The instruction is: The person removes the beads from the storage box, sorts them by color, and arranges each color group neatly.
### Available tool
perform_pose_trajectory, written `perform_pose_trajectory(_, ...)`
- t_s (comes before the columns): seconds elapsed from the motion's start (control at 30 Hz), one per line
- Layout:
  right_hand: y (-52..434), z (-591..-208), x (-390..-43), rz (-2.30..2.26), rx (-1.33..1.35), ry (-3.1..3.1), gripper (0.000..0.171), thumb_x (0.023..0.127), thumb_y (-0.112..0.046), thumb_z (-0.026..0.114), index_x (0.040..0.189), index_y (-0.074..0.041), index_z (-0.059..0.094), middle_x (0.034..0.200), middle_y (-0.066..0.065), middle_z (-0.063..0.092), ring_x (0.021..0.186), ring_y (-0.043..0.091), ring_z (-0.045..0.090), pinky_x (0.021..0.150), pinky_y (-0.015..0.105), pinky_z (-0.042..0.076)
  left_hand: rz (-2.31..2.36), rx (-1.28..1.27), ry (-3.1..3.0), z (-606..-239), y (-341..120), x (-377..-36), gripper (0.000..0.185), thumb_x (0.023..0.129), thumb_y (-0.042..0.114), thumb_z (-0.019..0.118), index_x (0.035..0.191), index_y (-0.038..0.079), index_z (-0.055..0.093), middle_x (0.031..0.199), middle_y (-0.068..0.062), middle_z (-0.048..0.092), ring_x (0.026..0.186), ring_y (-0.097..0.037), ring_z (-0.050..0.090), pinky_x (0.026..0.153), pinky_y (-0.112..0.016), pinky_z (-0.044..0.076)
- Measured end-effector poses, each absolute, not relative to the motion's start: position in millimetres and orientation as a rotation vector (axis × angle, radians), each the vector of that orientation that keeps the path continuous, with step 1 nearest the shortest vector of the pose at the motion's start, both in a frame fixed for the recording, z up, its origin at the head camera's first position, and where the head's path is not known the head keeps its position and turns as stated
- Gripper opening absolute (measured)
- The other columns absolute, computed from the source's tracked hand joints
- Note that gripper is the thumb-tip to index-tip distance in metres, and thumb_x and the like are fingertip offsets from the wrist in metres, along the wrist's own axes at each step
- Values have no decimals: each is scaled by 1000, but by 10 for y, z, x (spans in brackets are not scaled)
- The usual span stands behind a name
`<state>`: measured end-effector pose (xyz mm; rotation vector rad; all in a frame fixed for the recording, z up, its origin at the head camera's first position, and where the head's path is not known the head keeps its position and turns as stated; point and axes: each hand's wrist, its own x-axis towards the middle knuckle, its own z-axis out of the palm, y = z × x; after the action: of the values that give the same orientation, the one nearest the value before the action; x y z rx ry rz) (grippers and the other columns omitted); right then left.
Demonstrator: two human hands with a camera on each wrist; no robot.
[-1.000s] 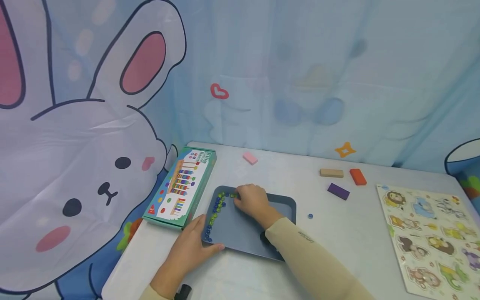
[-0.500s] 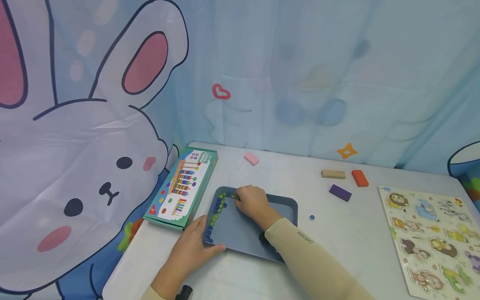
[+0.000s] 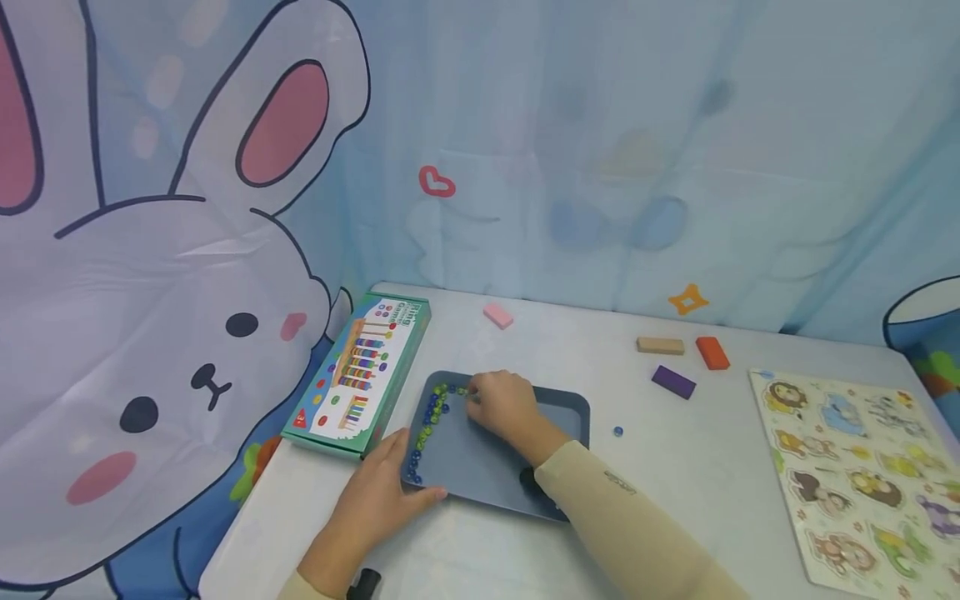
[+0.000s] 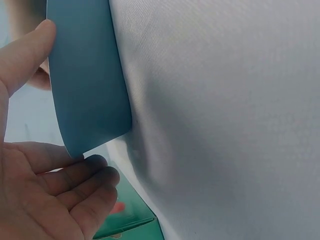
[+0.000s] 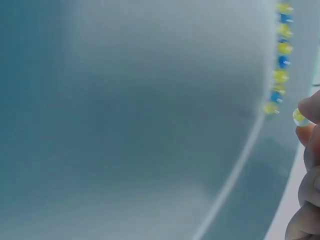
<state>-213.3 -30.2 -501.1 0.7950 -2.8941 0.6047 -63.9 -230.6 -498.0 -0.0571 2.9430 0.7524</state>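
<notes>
A grey-blue tray [image 3: 487, 467] lies on the white table. Blue and yellow-green marbles [image 3: 424, 433] line its left side and run along part of its far edge. My right hand [image 3: 506, 408] is over the far rim and pinches a clear marble with yellow inside [image 5: 300, 117] between thumb and fingertips. In the right wrist view, that marble is just apart from the end of the row. My left hand [image 3: 382, 492] rests at the tray's near left corner, thumb along the front edge and loosely bent fingers by the left side.
A boxed ring game [image 3: 363, 375] lies left of the tray. One blue marble [image 3: 618, 431] sits on the table to its right. Farther back are pink [image 3: 498, 316], tan [image 3: 660, 346], purple [image 3: 673, 382] and orange [image 3: 712, 353] blocks. An animal puzzle board [image 3: 862, 475] lies far right.
The view shifts slightly. My right hand stays at the far rim with almost no movement, and my left hand keeps its place at the corner.
</notes>
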Motion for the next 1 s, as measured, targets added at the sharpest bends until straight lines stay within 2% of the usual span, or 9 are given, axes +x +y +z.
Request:
perform_pose_trajectory(0.07, -247, -4943, -2106, 638, 768, -2868, 15, 88, -22, 77, 100, -15, 83, 80, -1, 79, 56, 8, 57, 52, 30, 53, 755, -58, 2946, -4971, -2311, -645, 118, 76, 72, 81, 160, 1, 39, 163, -18, 45, 150, -37, 45, 121, -56, 42)
perform_pose_trajectory(0.1, -214, -4903, -2092, 660, 756, -2859, 16, 89, -22, 76, 102, -15, 83, 78, -1, 78, 55, 8, 56, 50, 30, 51, 752, -58, 2946, -4967, -2313, -647, 118, 76, 72, 81, 160, 1, 38, 163, -18, 44, 151, -37, 45, 121, -56, 42)
perform_pose_trajectory(0.2, -99, -4794, -2056, 698, 746, -2801, 14, 91, -22, 77, 102, -16, 83, 66, -6, 70, 49, 6, 49, 43, 25, 41, 752, -67, 2947, -4961, -2325, -645, 120, 75, 75, 80, 160, 1, 39, 163, -18, 45, 150, -37, 46, 121, -56, 43)
perform_pose_trajectory(0.33, 97, -4646, -2017, 728, 729, -2729, 11, 91, -22, 78, 100, -16, 82, 59, -9, 60, 47, 4, 42, 41, 22, 31, 751, -78, 2949, -4961, -2342, -639, 121, 74, 76, 80, 160, 1, 39, 163, -18, 45, 150, -37, 46, 121, -57, 43)
perform_pose_trajectory(0.67, 831, -4445, -1937, 714, 584, -2653, 16, 90, -24, 79, 101, -13, 81, 59, -6, 56, 48, 7, 40, 45, 22, 32, 765, -80, 2925, -4972, -2337, -637, 120, 75, 73, 81, 161, 1, 37, 165, -19, 42, 151, -39, 43, 123, -57, 40)
perform_pose_trajectory(1.0, 1470, -4640, -1781, 618, 474, -2741, 14, 89, -19, 79, 100, -12, 81, 58, -6, 53, 48, 8, 37, 43, 21, 28, 759, -53, 2919, -4965, -2324, -635, 120, 76, 74, 80, 160, 0, 37, 164, -20, 43, 150, -41, 45, 121, -59, 41)
